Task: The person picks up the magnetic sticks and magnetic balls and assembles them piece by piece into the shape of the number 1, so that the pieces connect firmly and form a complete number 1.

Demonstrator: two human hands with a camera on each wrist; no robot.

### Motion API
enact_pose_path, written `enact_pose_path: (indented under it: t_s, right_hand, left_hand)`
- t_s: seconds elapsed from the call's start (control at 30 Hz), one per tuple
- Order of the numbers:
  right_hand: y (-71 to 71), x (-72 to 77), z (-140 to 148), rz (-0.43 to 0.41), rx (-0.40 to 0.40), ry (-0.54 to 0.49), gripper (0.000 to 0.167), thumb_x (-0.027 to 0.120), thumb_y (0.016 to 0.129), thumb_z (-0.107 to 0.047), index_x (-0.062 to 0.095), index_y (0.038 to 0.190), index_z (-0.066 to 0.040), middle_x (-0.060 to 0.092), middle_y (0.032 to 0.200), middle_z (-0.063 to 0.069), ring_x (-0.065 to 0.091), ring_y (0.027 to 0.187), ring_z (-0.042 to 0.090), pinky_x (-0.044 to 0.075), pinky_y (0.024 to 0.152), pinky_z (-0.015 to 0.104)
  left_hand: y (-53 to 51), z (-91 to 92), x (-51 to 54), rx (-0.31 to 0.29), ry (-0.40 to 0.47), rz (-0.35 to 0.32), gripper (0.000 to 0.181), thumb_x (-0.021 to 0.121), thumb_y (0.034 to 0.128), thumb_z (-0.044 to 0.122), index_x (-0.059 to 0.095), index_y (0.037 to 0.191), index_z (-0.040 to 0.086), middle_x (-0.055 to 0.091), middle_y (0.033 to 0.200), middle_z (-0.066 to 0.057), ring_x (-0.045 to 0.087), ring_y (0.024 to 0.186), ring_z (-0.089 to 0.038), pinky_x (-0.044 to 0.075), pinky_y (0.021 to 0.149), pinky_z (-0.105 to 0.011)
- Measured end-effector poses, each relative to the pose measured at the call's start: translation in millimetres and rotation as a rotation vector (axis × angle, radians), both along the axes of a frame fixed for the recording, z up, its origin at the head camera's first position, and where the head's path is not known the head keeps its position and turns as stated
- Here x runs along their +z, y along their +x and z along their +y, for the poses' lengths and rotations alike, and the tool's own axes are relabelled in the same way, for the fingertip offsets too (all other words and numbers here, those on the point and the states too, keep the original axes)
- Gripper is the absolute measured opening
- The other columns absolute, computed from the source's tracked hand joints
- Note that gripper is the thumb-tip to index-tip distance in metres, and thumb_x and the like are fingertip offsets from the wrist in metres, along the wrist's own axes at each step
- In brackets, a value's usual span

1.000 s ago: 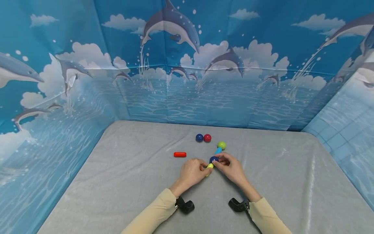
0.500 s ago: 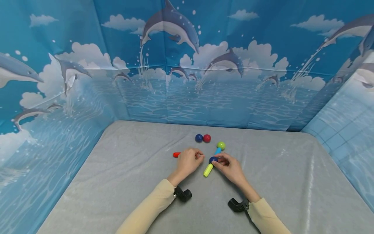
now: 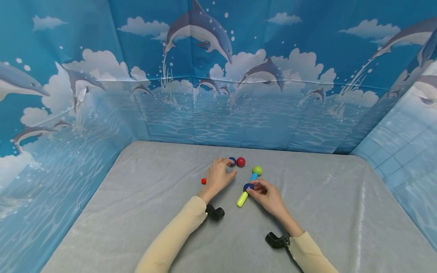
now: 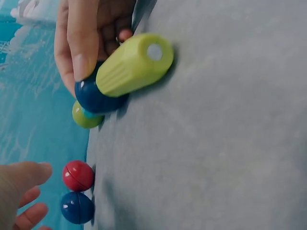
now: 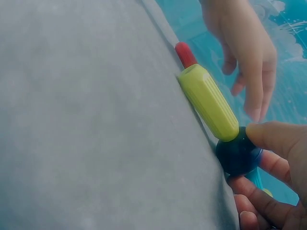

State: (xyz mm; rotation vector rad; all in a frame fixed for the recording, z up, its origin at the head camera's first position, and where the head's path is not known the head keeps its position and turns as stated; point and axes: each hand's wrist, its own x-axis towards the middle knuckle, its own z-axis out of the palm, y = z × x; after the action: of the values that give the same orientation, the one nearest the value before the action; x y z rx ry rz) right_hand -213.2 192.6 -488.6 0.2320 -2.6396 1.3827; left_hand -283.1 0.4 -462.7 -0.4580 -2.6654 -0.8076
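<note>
The yellow stick point(image 3: 242, 200) points to 7 o'clock from the near blue ball point(image 3: 247, 187), pinched by the right hand point(image 3: 268, 196); a light blue stick point(image 3: 253, 177) and green ball point(image 3: 257, 170) follow at 1 o'clock. The left hand point(image 3: 217, 176), spread wide, partly hides a red stick point(image 3: 203, 181) at 8 o'clock; near its 2 o'clock sits the far blue ball point(image 4: 77, 208), red ball point(image 3: 241, 162) beside it at 3 o'clock.

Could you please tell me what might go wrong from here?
The left grip is open close to the far blue ball, which sits beside the red ball; a nudge could send either rolling. The right grip pinches the near blue ball, while neither grip holds the yellow stick set against it, so a twist might part them.
</note>
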Motion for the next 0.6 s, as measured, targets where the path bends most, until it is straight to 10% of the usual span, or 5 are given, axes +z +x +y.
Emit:
enact_pose_path:
  t_s: [0.6]
  right_hand:
    - [-0.4, 0.3, 0, -0.017, -0.004, -0.004, 0.027, 0.074, 0.084, -0.023, 0.068, 0.108, -0.013, 0.064, 0.090, 0.003, 0.058, 0.077, 0.015, 0.047, 0.069, 0.032]
  left_hand:
    - [-25.6, 0.9, -13.6, 0.022, -0.056, -0.002, 0.051, 0.077, 0.0796, 0.033, 0.061, 0.125, 0.016, 0.059, 0.120, -0.007, 0.051, 0.103, -0.026, 0.040, 0.087, -0.039]
